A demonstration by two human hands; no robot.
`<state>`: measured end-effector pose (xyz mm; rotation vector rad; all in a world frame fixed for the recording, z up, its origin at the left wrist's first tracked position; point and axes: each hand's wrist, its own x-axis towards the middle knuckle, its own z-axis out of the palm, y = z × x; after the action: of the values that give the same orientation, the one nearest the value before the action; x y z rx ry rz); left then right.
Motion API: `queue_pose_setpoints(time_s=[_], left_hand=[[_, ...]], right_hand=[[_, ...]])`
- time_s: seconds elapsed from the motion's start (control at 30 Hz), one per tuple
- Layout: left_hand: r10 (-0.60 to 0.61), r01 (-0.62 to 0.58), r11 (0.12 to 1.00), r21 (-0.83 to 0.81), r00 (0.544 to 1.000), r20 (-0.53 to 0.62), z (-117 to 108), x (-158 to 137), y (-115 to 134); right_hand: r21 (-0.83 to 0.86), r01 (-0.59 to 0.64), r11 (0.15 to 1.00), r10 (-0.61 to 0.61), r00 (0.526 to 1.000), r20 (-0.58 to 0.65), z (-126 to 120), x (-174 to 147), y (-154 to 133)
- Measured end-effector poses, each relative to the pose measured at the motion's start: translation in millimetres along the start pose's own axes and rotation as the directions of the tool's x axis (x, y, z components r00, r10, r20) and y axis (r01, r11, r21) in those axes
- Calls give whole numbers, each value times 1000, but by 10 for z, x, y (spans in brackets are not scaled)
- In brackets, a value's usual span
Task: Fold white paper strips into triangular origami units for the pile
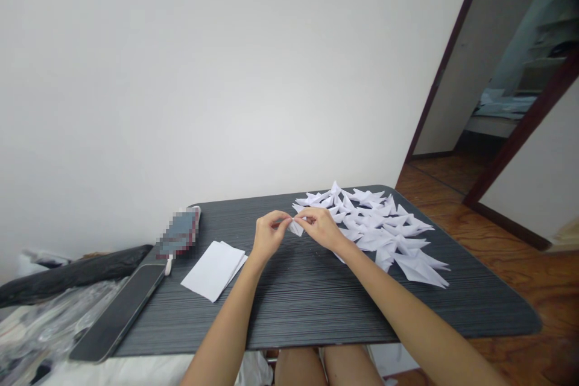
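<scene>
Paper (296, 228), small, white, folded; pinched between both hands, over the middle of dark table (289, 316), just left of pile of folded paper shapes (375, 220). Touching tabletop or lifted clear, cannot tell. Looks nearly weightless, thin, crisp along creases, floppier where single-layered; probably not slippery, but easy to crumple, tear or crease in the wrong place. Best held by fingertips at corners or thicker folded edges, light pressure, no squeezing across the flat. Left hand (270, 232): pinching upper left part of it with thumb and index tips, knuckles up. Right hand (319, 226): matching pinch from right side, back of hand facing up, tips almost meeting those of the left. Exact fold under fingertips: too small to tell. Forearms (389, 295) angled inward from bottom of view, reaching forward over table, converging toward the pinch. Nearby: white sheets (210, 271), overlapping, just left of left forearm; dark phone (120, 313) farther left, along table edge; pixelated object (178, 232) beyond phone.
</scene>
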<state>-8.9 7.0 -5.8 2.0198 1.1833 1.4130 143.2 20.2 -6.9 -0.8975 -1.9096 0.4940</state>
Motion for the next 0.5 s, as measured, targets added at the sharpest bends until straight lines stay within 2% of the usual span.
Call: queue_pose_setpoints(time_s=[0.27, 0.4, 0.5], left_hand=[[-33, 34, 999, 38, 999, -28, 15, -12, 2], [-56, 57, 998, 6, 997, -50, 15, -7, -40], [-72, 69, 997, -43, 993, -91, 22, 4, -78]], right_hand=[[30, 2, 1000, -2, 1000, -6, 12, -5, 38], [64, -26, 998, 27, 1000, -10, -2, 3, 34], [150, -58, 987, 65, 997, -42, 0, 16, 37]])
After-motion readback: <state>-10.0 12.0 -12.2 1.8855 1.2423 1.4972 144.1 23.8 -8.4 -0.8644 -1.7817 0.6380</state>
